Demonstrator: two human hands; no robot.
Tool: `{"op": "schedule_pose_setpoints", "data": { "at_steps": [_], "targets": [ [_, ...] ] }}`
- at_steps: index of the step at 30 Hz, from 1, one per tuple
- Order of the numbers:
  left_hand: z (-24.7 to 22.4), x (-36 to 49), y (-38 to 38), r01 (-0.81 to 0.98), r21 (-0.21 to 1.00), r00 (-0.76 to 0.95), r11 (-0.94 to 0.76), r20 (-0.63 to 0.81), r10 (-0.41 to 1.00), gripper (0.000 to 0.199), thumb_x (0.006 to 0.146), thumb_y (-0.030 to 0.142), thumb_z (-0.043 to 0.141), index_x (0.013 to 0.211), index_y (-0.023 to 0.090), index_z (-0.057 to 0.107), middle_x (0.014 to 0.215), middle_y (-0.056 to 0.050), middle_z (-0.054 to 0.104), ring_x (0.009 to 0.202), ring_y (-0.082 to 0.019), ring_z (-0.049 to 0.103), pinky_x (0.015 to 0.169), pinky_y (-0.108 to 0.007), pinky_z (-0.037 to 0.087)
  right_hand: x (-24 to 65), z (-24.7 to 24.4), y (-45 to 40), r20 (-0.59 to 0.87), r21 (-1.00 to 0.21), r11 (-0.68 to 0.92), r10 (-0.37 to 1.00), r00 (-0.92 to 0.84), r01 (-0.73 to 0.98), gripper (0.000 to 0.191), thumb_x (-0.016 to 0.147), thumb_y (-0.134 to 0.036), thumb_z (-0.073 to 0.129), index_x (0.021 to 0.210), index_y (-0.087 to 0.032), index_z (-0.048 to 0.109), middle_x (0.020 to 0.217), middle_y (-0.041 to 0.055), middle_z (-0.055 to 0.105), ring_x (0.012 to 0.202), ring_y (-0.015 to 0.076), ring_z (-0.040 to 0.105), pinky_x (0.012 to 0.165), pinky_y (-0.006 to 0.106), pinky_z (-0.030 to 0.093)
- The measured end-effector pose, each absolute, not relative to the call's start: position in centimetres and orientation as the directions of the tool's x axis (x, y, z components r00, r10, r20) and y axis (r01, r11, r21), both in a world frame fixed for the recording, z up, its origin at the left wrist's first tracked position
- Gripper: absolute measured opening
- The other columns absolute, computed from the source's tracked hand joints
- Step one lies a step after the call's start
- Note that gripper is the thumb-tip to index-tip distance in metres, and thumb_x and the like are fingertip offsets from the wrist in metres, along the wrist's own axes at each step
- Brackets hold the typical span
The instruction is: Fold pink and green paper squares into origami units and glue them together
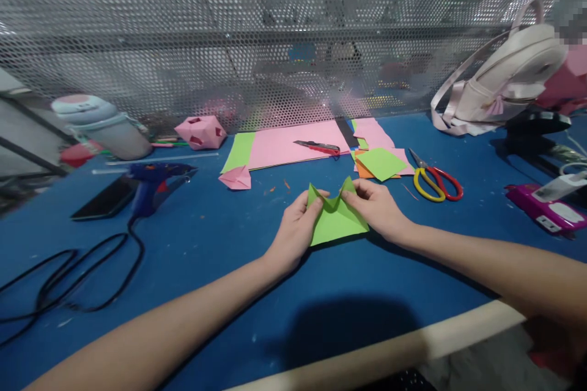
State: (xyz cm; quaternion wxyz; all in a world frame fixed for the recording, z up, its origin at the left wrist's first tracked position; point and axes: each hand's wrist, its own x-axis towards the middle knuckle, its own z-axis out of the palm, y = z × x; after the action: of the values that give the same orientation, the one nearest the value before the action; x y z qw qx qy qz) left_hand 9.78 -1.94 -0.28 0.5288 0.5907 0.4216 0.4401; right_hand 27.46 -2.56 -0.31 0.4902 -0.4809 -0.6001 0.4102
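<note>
Between my two hands is a sheet of green paper (pixel 338 224), its far edge bent up into two points with a dip in the middle. My left hand (pixel 298 223) pinches the paper's left side, thumb on top. On the right side my right hand (pixel 373 204) grips it the same way. Just beyond lie a stack of green and orange paper squares (pixel 383 163) and a small folded pink paper piece (pixel 236 178). A utility knife (pixel 321 147) with a red handle rests on long pink paper sheets (pixel 279 143).
Scissors (pixel 438 180) with yellow and red handles lie to the right, near a purple device (pixel 545 208). A blue glue gun (pixel 153 186), its cord, a phone (pixel 106 197), a bottle (pixel 103 128) and a pink paper polyhedron (pixel 200 132) sit left. A backpack (pixel 509 82) stands back right.
</note>
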Motion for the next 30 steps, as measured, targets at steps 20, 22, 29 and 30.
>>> {"op": "schedule_pose_setpoints", "data": {
  "at_steps": [20,22,29,30],
  "targets": [
    [0.5,8.7,-0.2,0.091,0.995,0.229,0.032,-0.052,0.972,0.031,0.082,0.044,0.056,0.099,0.02,0.065,0.081,0.0,0.064,0.07,-0.015,0.055,0.062,-0.023,0.041,25.6,-0.8,-0.3,0.205,-0.964,0.219,0.973,-0.107,0.152,0.021,0.087,-0.041,0.052,0.086,-0.02,0.057,0.075,-0.0008,0.055,0.065,0.0121,0.049,0.058,0.024,0.04],
    [0.7,8.7,-0.4,0.129,0.991,0.256,0.036,-0.069,0.964,0.033,0.082,0.046,0.055,0.099,0.019,0.065,0.08,0.0,0.063,0.071,-0.016,0.055,0.062,-0.024,0.041,25.7,-0.5,-0.4,0.178,-0.967,0.196,0.977,-0.117,0.165,0.022,0.086,-0.041,0.053,0.084,-0.019,0.058,0.074,-0.0005,0.056,0.065,0.0122,0.049,0.058,0.024,0.04],
    [0.9,8.5,-1.1,0.189,0.982,0.327,0.019,-0.081,0.942,0.032,0.084,0.048,0.052,0.086,0.017,0.062,0.079,-0.001,0.059,0.078,-0.018,0.055,0.067,-0.026,0.042,25.5,0.2,-0.7,0.184,-0.961,0.204,0.976,-0.119,0.185,0.018,0.08,-0.036,0.06,0.079,-0.018,0.057,0.07,-0.0015,0.055,0.063,0.011,0.048,0.059,0.024,0.04],
    [0.9,8.5,-1.2,0.191,0.981,0.334,0.01,-0.075,0.94,0.031,0.084,0.047,0.052,0.085,0.017,0.061,0.08,-0.001,0.059,0.078,-0.017,0.054,0.068,-0.026,0.042,25.5,0.3,-0.8,0.189,-0.96,0.209,0.975,-0.118,0.184,0.018,0.079,-0.035,0.06,0.078,-0.018,0.057,0.07,-0.0017,0.054,0.063,0.0108,0.048,0.059,0.024,0.04]
  ]
}}
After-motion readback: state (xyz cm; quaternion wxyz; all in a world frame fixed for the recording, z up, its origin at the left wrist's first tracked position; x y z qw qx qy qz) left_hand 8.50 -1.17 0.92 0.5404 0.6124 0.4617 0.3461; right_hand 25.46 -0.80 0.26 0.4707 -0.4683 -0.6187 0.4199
